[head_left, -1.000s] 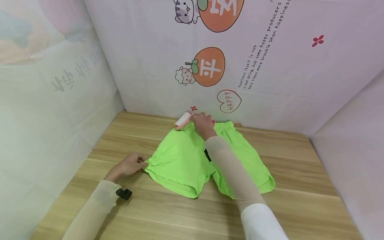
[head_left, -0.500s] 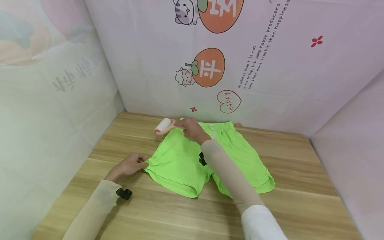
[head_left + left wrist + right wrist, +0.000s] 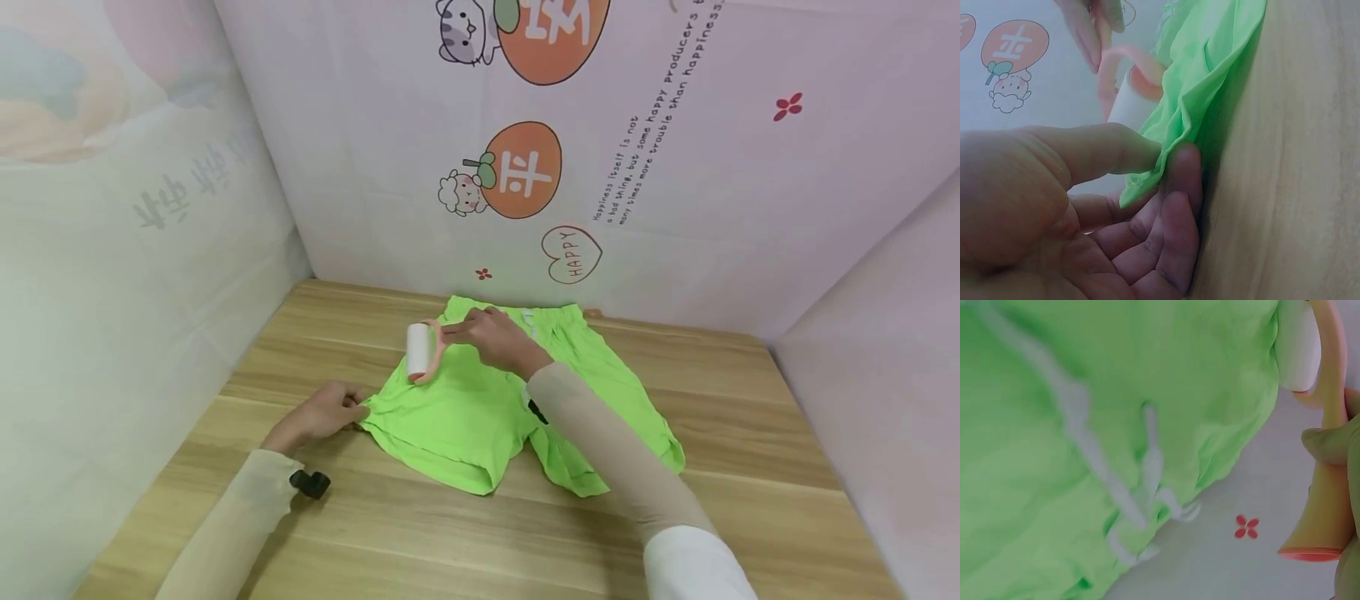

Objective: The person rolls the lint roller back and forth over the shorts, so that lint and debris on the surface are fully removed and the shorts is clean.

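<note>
Bright green shorts (image 3: 465, 417) lie spread on the wooden table, waistband toward the back wall, with a white drawstring (image 3: 1079, 419) showing in the right wrist view. My left hand (image 3: 326, 411) pinches the hem corner of the left leg between thumb and fingers, seen closely as a fold of green cloth (image 3: 1179, 119) in the left wrist view. In my right hand (image 3: 495, 340) is a pink lint roller, gripped by its handle (image 3: 1329, 494). Its white roll (image 3: 417, 350) lies over the outer edge of the left leg; whether it touches the cloth I cannot tell.
A printed white sheet (image 3: 375, 167) forms the back wall, right behind the waistband. Pale walls stand at left (image 3: 150, 250) and right (image 3: 885, 333). Bare wooden tabletop (image 3: 420, 550) extends in front of the shorts. Small black devices sit at both wrists.
The lint roller first swung left from the waistband past the shorts' edge, then came down toward me onto the left leg, its roll turning more upright in view. My left hand stays put.
</note>
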A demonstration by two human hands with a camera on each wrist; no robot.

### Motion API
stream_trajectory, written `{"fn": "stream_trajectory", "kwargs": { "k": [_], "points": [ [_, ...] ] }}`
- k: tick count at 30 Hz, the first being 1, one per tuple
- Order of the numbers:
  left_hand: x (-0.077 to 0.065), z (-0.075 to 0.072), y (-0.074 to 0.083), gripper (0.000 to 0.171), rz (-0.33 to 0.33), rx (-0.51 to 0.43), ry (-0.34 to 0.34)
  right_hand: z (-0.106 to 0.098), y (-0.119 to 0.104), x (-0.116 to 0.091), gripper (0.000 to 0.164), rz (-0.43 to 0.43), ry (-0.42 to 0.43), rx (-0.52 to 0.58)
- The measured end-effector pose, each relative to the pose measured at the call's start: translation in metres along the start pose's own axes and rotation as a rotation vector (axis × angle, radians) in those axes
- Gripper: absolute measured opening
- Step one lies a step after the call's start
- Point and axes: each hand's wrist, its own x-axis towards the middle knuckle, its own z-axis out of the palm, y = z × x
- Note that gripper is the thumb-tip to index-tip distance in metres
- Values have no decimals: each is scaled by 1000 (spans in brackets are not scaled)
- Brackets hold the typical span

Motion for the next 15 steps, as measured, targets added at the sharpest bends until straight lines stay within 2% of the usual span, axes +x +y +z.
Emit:
{"fn": "stream_trajectory", "kwargs": {
  "k": [7, 15],
  "points": [
    [-1, 1, 0, 10, 17, 44, 28, -3, 26, -32, 74, 16, 25, -36],
    [-4, -1, -4, 6, 59, 17, 18, -7, 53, -74, 76, 80, 29, -13]
  ]
}}
